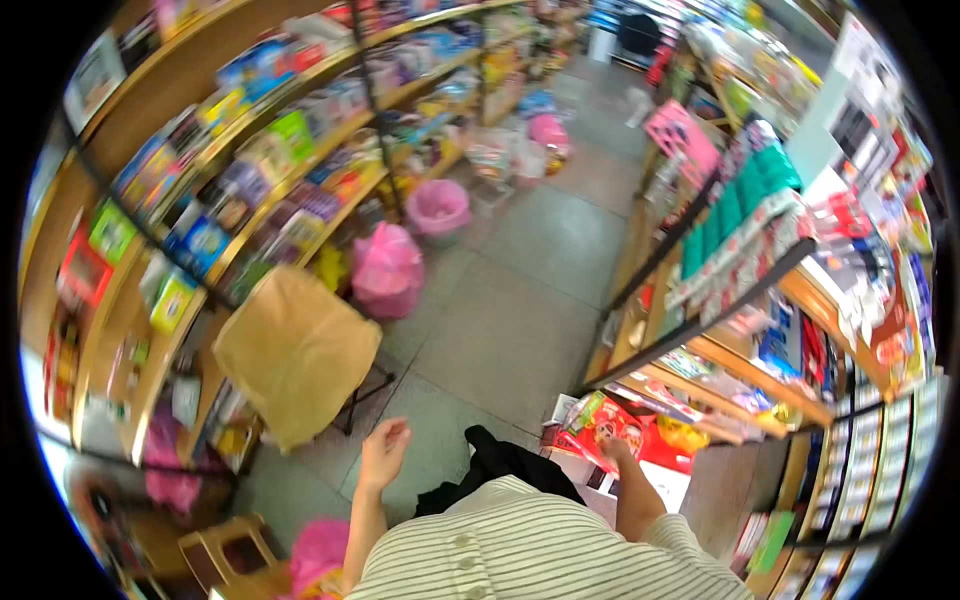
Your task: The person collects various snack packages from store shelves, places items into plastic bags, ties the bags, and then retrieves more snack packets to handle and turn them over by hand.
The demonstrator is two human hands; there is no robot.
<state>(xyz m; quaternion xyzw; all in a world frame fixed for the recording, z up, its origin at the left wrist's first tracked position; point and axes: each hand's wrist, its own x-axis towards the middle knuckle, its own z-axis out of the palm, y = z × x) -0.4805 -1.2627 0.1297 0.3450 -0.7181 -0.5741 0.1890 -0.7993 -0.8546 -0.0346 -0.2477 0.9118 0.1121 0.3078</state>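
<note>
My left hand (382,455) is raised in front of me over the floor, its fingers loosely curled with nothing visible in them. Nearest to it are the stool (295,355) covered in tan cloth and a black cloth-like shape (495,465) by my legs. On the right, my right hand (615,452) overlaps red packages (590,425) with green and yellow print. Blur hides its fingertips, so whether it grips a package or just passes above is unclear. White, box-like items (665,485) show beneath the packages.
A long wooden shelf (330,130) packed with goods runs along the left. Beside it stand a pink bag (388,270) and a pink-lined bin (438,208). Grey floor tiles (490,325) form the aisle. A black-framed rack (700,330) with folded teal fabric (740,210) stands right.
</note>
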